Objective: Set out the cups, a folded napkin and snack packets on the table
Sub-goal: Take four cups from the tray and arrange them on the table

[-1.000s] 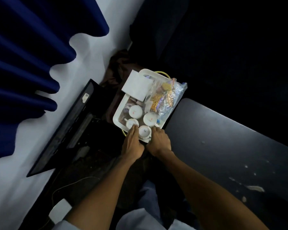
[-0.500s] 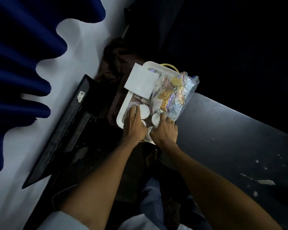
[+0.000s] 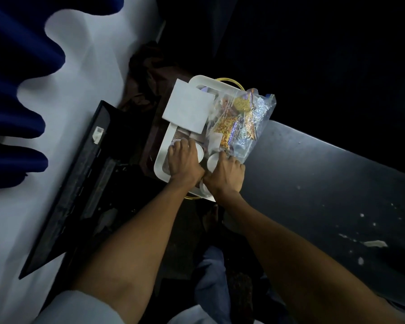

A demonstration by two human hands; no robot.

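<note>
I find the white plastic tray crowded: a flat white folded napkin covers its far left part, and a clear plastic bag of snack packets fills its right side, overhanging the rim. White cups occupy the near end beneath both hands. The dark grey tabletop to the right lies open. A black monitor stands near the left.

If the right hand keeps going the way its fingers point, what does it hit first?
Probably the clear plastic bag of snack packets: the right hand points up-tray beside a small white cup. Depth is unclear.
</note>
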